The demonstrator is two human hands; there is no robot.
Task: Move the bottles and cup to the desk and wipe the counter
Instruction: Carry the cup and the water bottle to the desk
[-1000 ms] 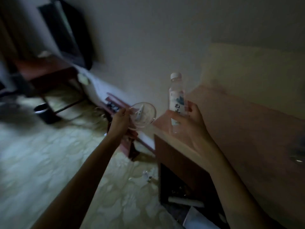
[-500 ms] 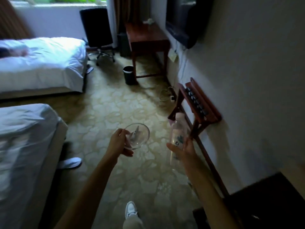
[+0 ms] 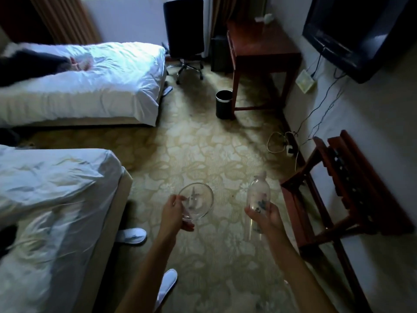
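The left hand (image 3: 174,213), low in the middle of the frame, holds a clear round glass cup (image 3: 196,201) with its fingers curled around the rim and wall; the opening faces up. Just to the right of it, the right hand (image 3: 265,216) grips a clear plastic water bottle with a pale cap (image 3: 258,195) around its lower body. The long axis of the bottle is almost upright, with the cap leaning a little away from the person. The dark red wooden desk (image 3: 261,45) stands in the upper right of the frame, well apart from both hands, straight ahead across the patterned carpet (image 3: 203,143). In my judgement the right hand with the bottle is on the nearer side to it, so both things must be carried forward and a little to the right.
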